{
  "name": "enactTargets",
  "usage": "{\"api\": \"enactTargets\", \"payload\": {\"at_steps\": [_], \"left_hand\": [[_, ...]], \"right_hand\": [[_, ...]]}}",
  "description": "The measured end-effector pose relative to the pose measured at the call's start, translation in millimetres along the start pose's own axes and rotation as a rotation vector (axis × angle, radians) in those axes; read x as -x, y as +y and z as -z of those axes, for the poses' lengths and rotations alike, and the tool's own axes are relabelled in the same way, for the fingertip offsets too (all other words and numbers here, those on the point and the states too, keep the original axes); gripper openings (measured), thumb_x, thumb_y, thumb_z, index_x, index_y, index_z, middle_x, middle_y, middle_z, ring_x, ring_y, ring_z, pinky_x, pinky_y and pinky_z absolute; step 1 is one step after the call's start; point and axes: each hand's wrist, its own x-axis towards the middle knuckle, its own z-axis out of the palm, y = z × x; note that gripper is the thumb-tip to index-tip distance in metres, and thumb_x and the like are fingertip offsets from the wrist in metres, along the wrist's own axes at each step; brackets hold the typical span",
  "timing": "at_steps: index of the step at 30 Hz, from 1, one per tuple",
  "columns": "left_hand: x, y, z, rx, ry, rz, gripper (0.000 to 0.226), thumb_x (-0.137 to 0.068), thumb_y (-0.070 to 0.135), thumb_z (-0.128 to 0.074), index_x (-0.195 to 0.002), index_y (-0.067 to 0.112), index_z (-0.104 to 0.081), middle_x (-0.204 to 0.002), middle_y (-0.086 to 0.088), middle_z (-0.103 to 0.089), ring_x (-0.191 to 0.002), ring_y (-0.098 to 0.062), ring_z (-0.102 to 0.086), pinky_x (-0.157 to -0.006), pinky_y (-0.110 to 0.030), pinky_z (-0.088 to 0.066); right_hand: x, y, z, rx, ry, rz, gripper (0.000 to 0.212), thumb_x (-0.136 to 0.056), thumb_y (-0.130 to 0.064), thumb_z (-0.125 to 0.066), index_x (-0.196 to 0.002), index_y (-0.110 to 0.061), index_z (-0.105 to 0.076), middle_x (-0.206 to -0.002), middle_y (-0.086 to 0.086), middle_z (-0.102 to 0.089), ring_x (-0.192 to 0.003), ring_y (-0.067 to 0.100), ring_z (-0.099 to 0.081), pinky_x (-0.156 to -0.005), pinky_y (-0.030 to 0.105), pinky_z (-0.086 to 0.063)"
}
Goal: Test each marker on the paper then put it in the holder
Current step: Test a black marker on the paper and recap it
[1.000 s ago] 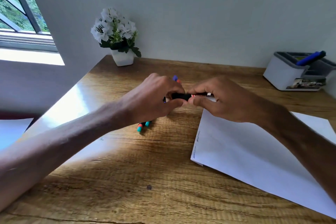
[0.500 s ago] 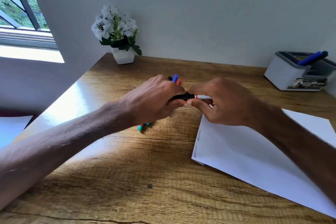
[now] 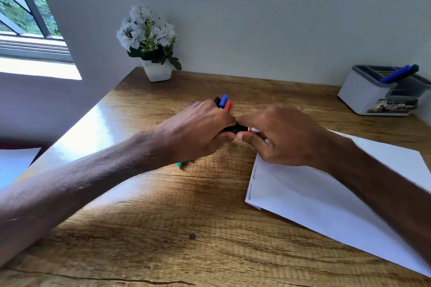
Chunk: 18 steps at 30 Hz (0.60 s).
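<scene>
Head view: I see the left grip (image 3: 200,133) curled round a marker's (image 3: 235,128) black cap. The right grip (image 3: 284,137) pinches its white barrel, just above the worktop (image 3: 163,228), near the paper's (image 3: 314,205) far-left edge. I judge it light, stiff and slick: hold the barrel mid-length.

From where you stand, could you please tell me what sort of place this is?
Probably a home study corner: a wooden desk against the wall, a marker holder, and a potted plant by the window.
</scene>
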Motion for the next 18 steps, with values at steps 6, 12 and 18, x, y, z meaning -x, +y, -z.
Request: {"api": "enactTargets", "payload": {"at_steps": [6,12,18], "left_hand": [[-0.2,-1.4,-0.3,-0.045,-0.032,0.016,0.044,-0.103,0.043,-0.038,-0.112,0.012,-0.068,-0.084,0.0,-0.07,-0.065,-0.013,-0.065,-0.066,-0.036,-0.057],[-1.2,-5.6,0.8,-0.038,-0.018,0.043,0.031,-0.103,0.039,-0.048,-0.111,0.016,-0.067,-0.085,0.003,-0.067,-0.066,-0.009,-0.058,-0.066,-0.032,-0.054],[-2.0,-7.7,-4.9,-0.015,0.016,0.054,0.027,-0.102,0.037,-0.054,-0.115,0.018,-0.068,-0.087,0.003,-0.07,-0.071,-0.013,-0.064,-0.067,-0.038,-0.056]], "right_hand": [[-0.3,0.2,-2.0,0.024,-0.007,-0.014,0.041,-0.099,-0.053,-0.04,-0.126,-0.034,-0.064,-0.082,-0.006,-0.074,-0.058,0.01,-0.051,-0.053,0.023,-0.029],[0.4,3.5,0.1,0.068,0.023,-0.022,0.049,-0.098,-0.057,-0.032,-0.134,-0.041,-0.06,-0.078,-0.004,-0.074,-0.059,0.014,-0.055,-0.054,0.025,-0.029],[0.0,6.3,2.9,0.067,0.022,-0.037,0.049,-0.098,-0.057,-0.038,-0.136,-0.035,-0.059,-0.075,-0.006,-0.071,-0.057,0.014,-0.056,-0.052,0.026,-0.035]]}}
